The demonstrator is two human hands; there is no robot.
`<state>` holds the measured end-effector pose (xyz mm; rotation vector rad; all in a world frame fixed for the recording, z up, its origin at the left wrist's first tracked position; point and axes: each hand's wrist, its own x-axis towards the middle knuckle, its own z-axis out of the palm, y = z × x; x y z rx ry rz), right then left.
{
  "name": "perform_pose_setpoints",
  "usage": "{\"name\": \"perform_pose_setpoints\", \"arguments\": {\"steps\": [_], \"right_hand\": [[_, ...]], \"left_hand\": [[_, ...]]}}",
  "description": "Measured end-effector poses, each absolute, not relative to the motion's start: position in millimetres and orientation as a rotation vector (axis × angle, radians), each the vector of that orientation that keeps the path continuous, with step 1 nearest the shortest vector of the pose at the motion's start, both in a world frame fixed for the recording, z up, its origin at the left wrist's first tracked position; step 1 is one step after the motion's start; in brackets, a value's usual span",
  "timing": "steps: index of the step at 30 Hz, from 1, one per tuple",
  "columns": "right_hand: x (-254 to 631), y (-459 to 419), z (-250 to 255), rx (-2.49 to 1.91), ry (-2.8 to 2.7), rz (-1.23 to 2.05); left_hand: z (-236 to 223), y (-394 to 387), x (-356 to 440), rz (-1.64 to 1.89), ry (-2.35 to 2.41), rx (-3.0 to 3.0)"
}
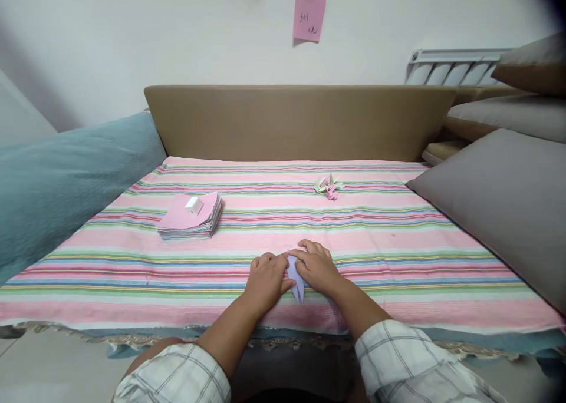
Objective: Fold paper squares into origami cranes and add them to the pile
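A lavender sheet of origami paper (296,282), folded into a narrow kite-like shape with two points toward me, lies on the striped cloth (247,194). My left hand (267,278) holds its left side, the thumb on the lower part and the fingers bent near the top. On the other side my right hand (317,267) pinches the upper right edge between thumb and index finger. Both hands rest low over the cloth, and they hide part of the paper's upper edges.
A stack of coloured paper squares (190,217) stands to the left, with a small white block (193,205) on top. Small folded paper figures (328,186) in pink and pale green lie farther back. Grey cushions (499,197) border the right, a blue-green bolster (79,179) the left.
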<state>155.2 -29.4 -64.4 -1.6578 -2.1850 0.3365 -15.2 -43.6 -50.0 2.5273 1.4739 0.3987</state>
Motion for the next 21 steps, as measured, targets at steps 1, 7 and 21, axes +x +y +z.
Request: {"name": "perform_pose_setpoints", "arguments": {"steps": [1, 7, 21], "right_hand": [[154, -29, -64, -1.665, -2.186, 0.324], [154, -33, -60, -1.55, -2.172, 0.278], [158, -31, -62, -1.394, -2.266, 0.409]], "left_hand": [[-50, -44, -15, 0.398, 1.473, 2.537], [-49, -43, -19, 0.415, 1.443, 2.573], [-68, -53, -17, 0.69, 0.954, 2.948]]}}
